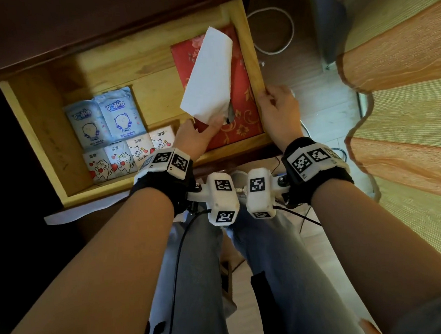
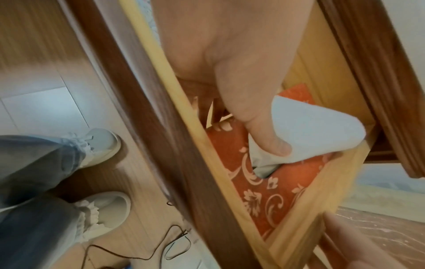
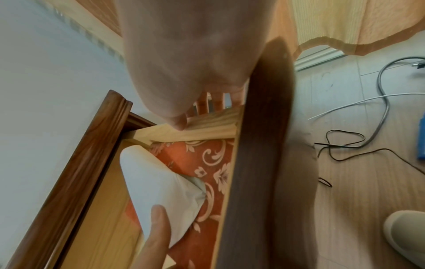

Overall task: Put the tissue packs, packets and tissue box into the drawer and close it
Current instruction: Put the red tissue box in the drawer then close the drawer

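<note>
drawer (image 1: 128, 69): was pulled open, light wood inside, dark wood front on the near side.
tissue box (image 1: 239, 106): red with a floral pattern, lay flat in the right part of the drawer, against its right wall.
tissue sheet (image 1: 208, 74): white, stuck up out of the box slot and leaned toward the far side.
left hand (image 1: 199, 136): was over the near-left corner of the box, thumb and fingers pinching the lower end of the tissue sheet; the left wrist view showed the thumb (image 2: 264, 138) pressed on the sheet.
right hand (image 1: 279, 111): gripped the right wall of the drawer near its near corner, thumb on the top edge and fingers curled down the outside.
wet wipe packets (image 1: 105, 117): two pale blue, side by side on the drawer floor, left of the box.
tissue packs (image 1: 128, 153): four small white ones with cartoon prints, in a row just near of the packets, touching each other.
cable (image 1: 273, 29): white loop on the floor, right of the drawer.
curtain (image 1: 400, 78): orange and yellow, far right.
</note>
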The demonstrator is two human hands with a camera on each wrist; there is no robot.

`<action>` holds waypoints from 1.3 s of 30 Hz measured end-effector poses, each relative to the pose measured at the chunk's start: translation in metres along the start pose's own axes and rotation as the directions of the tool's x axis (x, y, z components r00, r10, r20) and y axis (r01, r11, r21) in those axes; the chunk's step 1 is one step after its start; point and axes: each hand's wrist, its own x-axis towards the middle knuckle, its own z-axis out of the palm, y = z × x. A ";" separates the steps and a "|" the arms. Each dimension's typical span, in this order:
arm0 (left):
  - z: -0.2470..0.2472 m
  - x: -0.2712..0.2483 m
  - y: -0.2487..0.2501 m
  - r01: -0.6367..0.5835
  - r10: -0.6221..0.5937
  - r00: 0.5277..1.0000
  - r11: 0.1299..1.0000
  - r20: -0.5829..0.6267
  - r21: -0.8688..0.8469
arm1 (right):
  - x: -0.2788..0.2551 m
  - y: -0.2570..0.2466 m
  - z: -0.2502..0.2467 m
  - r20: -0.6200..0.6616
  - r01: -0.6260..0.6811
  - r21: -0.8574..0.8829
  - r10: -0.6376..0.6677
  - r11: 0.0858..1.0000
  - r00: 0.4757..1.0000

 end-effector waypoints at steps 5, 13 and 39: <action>-0.023 -0.031 -0.011 0.041 -0.068 0.987 0.982 -0.143 -0.182 | -0.031 -0.002 -0.004 -0.036 0.031 0.024 -0.030 0.999 0.999; -0.049 -0.079 -0.046 0.075 -0.154 0.948 0.959 -0.279 -0.272 | -0.097 -0.010 0.007 0.072 0.262 -0.234 -0.251 0.936 0.965; -0.109 -0.045 -0.059 0.001 -0.034 0.936 0.996 -0.351 -0.094 | -0.059 -0.062 0.073 0.007 0.407 -0.379 -0.437 0.831 0.899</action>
